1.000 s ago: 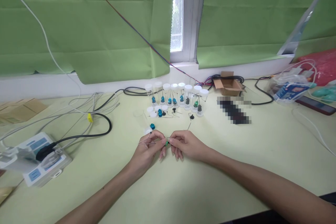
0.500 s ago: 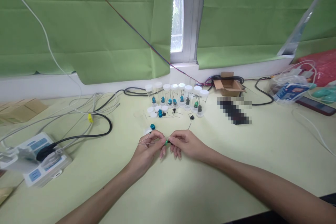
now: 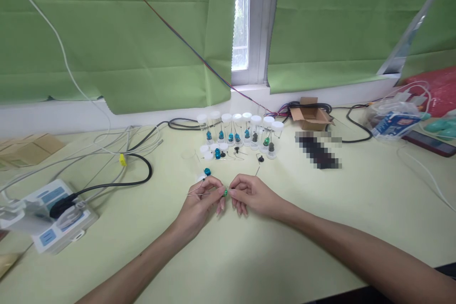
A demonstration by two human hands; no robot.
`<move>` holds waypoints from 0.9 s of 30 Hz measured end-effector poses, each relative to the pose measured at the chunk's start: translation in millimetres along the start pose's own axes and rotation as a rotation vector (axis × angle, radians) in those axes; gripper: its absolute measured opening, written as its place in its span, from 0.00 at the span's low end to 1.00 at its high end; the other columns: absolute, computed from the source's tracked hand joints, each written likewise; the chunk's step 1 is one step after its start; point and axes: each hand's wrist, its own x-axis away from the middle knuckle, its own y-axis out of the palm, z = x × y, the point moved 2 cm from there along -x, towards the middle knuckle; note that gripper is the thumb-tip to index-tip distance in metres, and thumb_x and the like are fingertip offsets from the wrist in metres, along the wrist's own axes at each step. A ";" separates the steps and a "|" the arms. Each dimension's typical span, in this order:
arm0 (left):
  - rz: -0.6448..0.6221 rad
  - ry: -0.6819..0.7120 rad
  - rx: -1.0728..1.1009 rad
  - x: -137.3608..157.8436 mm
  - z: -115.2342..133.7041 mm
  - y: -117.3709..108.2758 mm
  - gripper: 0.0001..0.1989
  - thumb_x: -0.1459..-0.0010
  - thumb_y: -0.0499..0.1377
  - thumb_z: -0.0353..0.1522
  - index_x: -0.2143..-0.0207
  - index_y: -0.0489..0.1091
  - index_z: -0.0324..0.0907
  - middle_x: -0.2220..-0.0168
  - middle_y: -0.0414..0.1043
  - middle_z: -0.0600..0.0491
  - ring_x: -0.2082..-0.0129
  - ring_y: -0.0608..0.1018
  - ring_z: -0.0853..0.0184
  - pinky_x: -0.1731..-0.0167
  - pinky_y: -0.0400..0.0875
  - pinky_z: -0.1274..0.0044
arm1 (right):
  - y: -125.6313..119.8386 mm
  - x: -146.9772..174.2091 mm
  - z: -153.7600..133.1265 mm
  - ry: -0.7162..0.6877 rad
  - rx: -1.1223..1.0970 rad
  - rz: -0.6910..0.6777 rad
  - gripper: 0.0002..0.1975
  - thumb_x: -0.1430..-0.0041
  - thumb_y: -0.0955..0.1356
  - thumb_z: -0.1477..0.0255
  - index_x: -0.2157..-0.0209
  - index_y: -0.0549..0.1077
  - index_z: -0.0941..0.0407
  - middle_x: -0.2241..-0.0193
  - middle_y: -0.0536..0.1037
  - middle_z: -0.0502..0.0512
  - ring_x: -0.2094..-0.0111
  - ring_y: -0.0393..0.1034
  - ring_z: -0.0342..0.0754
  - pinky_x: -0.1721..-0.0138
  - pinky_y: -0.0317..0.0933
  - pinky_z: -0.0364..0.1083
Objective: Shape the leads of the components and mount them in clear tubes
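My left hand (image 3: pixel 201 199) and right hand (image 3: pixel 249 194) still pinch the green bead (image 3: pixel 225 193) between them; nothing has shifted, vials (image 3: pixel 238 130) beyond.

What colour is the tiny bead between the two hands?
Green. The small bead sits pinched between the left hand and right hand, shown in the head view.

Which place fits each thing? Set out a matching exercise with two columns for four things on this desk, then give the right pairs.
1 green bead
2 cardboard box
3 power strip
4 capped vials

A far left of the desk
B row below the window
C between the left hand and the right hand
D right of the vials

1-C, 2-D, 3-A, 4-B
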 end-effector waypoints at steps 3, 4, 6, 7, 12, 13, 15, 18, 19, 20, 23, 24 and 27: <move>-0.001 -0.003 -0.003 0.1 0.4 0.2 0.09 0.45 0.67 0.34 0.71 0.70 0.39 0.78 0.66 0.57 0.79 0.70 0.73 0.81 0.65 0.81 | 0.3 -0.1 -0.7 0.013 0.011 -0.003 0.17 0.38 0.67 0.56 0.67 0.69 0.57 0.78 0.73 0.48 0.82 0.68 0.41 0.82 0.62 0.41; -0.002 -0.003 -0.002 0.3 0.3 0.0 0.09 0.45 0.67 0.34 0.71 0.70 0.39 0.78 0.66 0.57 0.79 0.70 0.73 0.81 0.65 0.81 | 0.3 -0.2 -0.8 0.016 0.012 -0.001 0.18 0.38 0.66 0.56 0.67 0.70 0.57 0.78 0.73 0.49 0.82 0.68 0.41 0.81 0.63 0.41; -0.007 -0.002 -0.002 0.7 0.1 -0.6 0.09 0.44 0.66 0.34 0.71 0.70 0.39 0.78 0.67 0.57 0.79 0.70 0.73 0.81 0.65 0.81 | 0.3 -0.7 -0.7 0.018 0.011 0.006 0.18 0.37 0.66 0.56 0.68 0.71 0.58 0.77 0.73 0.49 0.82 0.68 0.41 0.81 0.63 0.41; -0.011 0.000 -0.003 0.8 -0.1 -0.9 0.09 0.44 0.66 0.34 0.71 0.70 0.39 0.77 0.67 0.57 0.79 0.71 0.73 0.81 0.65 0.81 | 0.2 -1.0 -0.5 0.016 0.010 0.010 0.18 0.37 0.66 0.56 0.68 0.71 0.58 0.77 0.73 0.50 0.81 0.69 0.41 0.80 0.63 0.41; -0.027 0.005 -0.010 0.7 -1.2 -1.4 0.09 0.43 0.66 0.33 0.71 0.70 0.39 0.78 0.67 0.57 0.79 0.70 0.73 0.80 0.65 0.82 | -0.2 -2.2 1.5 0.001 0.009 0.014 0.15 0.38 0.68 0.60 0.67 0.72 0.58 0.75 0.73 0.50 0.80 0.70 0.42 0.79 0.65 0.41; -0.028 0.003 -0.009 0.7 -1.4 -1.5 0.09 0.43 0.65 0.33 0.71 0.70 0.39 0.78 0.67 0.57 0.79 0.70 0.73 0.80 0.65 0.82 | -0.2 -2.1 1.6 -0.004 0.009 0.009 0.14 0.38 0.68 0.60 0.66 0.72 0.58 0.76 0.73 0.50 0.80 0.70 0.42 0.79 0.65 0.41; -0.026 0.003 -0.005 0.7 -2.0 -1.8 0.09 0.43 0.65 0.33 0.71 0.70 0.39 0.77 0.68 0.57 0.79 0.70 0.74 0.80 0.65 0.82 | -0.3 -1.8 1.1 -0.009 0.010 0.002 0.12 0.40 0.70 0.62 0.65 0.71 0.58 0.77 0.73 0.49 0.80 0.69 0.42 0.78 0.65 0.41; -0.029 0.006 -0.008 0.5 -2.9 -2.3 0.08 0.42 0.65 0.33 0.70 0.70 0.39 0.76 0.68 0.56 0.78 0.71 0.74 0.80 0.65 0.81 | -0.7 -1.1 0.5 -0.002 -0.001 -0.001 0.11 0.41 0.70 0.64 0.64 0.71 0.57 0.78 0.73 0.48 0.80 0.69 0.42 0.78 0.65 0.41; -0.029 0.009 -0.011 0.4 -3.0 -2.4 0.08 0.42 0.65 0.33 0.70 0.70 0.39 0.75 0.68 0.56 0.78 0.71 0.74 0.80 0.65 0.81 | -0.9 -1.0 0.5 -0.001 -0.005 -0.002 0.12 0.41 0.70 0.63 0.64 0.70 0.57 0.79 0.73 0.47 0.80 0.69 0.42 0.79 0.65 0.41; -0.029 0.012 -0.013 0.2 -3.1 -2.5 0.08 0.42 0.65 0.33 0.71 0.70 0.39 0.75 0.68 0.56 0.78 0.71 0.74 0.80 0.65 0.81 | -1.0 -1.0 0.7 -0.003 -0.008 -0.004 0.12 0.41 0.70 0.63 0.64 0.70 0.57 0.79 0.73 0.47 0.80 0.69 0.42 0.79 0.65 0.41; -0.031 0.016 -0.018 -0.3 -3.2 -2.7 0.08 0.42 0.65 0.33 0.71 0.70 0.39 0.75 0.67 0.57 0.78 0.71 0.73 0.80 0.65 0.81 | -0.9 -1.1 1.8 -0.004 0.003 -0.014 0.13 0.39 0.69 0.61 0.65 0.70 0.57 0.78 0.73 0.48 0.81 0.68 0.42 0.80 0.65 0.41; -0.034 0.013 -0.020 -0.4 -3.4 -3.0 0.08 0.42 0.65 0.33 0.70 0.70 0.39 0.76 0.68 0.57 0.78 0.71 0.73 0.80 0.65 0.81 | -0.8 -1.2 2.2 0.002 0.010 -0.015 0.13 0.38 0.68 0.61 0.66 0.70 0.57 0.77 0.73 0.49 0.81 0.68 0.41 0.80 0.64 0.41; -0.056 0.003 -0.026 -0.1 -4.7 -4.1 0.07 0.41 0.64 0.33 0.70 0.70 0.40 0.77 0.68 0.57 0.79 0.71 0.73 0.80 0.65 0.81 | -0.2 -1.3 2.5 0.024 0.028 -0.015 0.15 0.37 0.66 0.59 0.67 0.71 0.58 0.77 0.73 0.50 0.81 0.69 0.41 0.80 0.64 0.41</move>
